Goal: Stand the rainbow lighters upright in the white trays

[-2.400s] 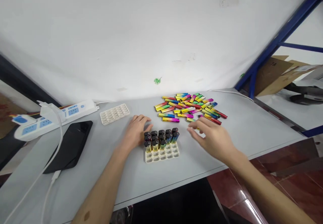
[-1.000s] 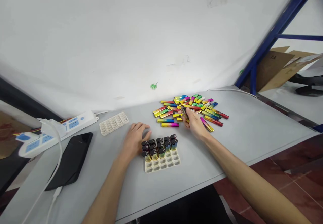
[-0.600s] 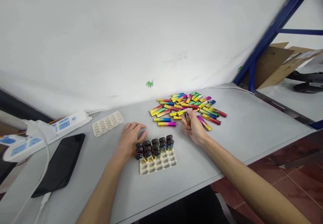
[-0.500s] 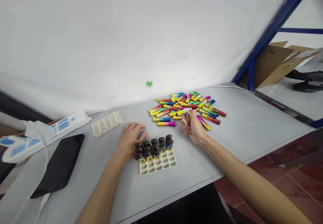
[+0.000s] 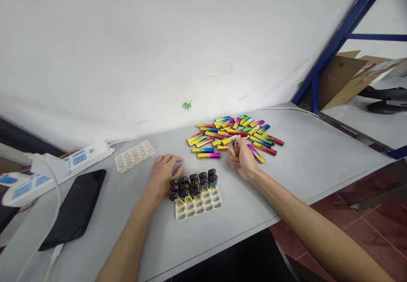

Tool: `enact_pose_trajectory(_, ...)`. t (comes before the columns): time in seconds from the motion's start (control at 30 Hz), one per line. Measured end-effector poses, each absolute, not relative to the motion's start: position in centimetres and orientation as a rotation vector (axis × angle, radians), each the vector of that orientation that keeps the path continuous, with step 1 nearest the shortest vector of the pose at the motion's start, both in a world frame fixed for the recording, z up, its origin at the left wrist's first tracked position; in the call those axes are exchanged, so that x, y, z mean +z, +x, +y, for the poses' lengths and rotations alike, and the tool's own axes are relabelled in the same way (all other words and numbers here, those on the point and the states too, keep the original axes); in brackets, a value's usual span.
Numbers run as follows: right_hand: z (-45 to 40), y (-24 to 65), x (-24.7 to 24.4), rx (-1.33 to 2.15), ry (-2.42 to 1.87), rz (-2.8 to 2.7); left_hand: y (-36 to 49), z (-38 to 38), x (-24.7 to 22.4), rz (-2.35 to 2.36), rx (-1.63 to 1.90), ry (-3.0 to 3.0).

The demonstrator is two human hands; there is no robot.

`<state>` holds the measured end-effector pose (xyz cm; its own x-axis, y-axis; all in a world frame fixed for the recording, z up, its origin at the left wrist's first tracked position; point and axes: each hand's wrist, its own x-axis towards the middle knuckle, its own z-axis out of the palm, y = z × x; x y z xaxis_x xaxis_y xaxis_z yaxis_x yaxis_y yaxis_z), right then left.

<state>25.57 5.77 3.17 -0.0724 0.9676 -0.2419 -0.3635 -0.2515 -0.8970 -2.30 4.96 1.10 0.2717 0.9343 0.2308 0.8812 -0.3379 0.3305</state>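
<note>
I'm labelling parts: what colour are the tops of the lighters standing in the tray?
The lighter tops are black, best seen in the head view.

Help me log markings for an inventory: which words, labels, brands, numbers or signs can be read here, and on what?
"7A" (the first character might be a "T"): on the cardboard box at the right.
Too small or blurred to read: any print on the upright lighters, the loose lighters or the power strip.
The green mark on the wall forms no readable word.
</note>
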Motion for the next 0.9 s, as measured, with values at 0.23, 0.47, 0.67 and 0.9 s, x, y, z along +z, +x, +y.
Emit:
enact_pose_trajectory(0.23,5.87,25.59,3.06,1.49,-1.083,-0.804,-2.25,4.93,1.14,1.719,0.573,2.377)
enact_pose_trajectory(0.47,5.76,25.58,3.26,1.455,-1.08,-0.852,-2.09,4.75,1.45,1.717,0.564,2.363)
enact_pose_trajectory(0.67,5.72,25.46,3.0,1.277,-1.182,-0.989,-1.96,4.73,1.76,1.731,0.539,2.327)
enact_pose_trajectory(0.9,5.37,25.46,3.08,1.035,-1.293,-1.238,-2.01,4.74,1.57,1.721,0.567,2.348)
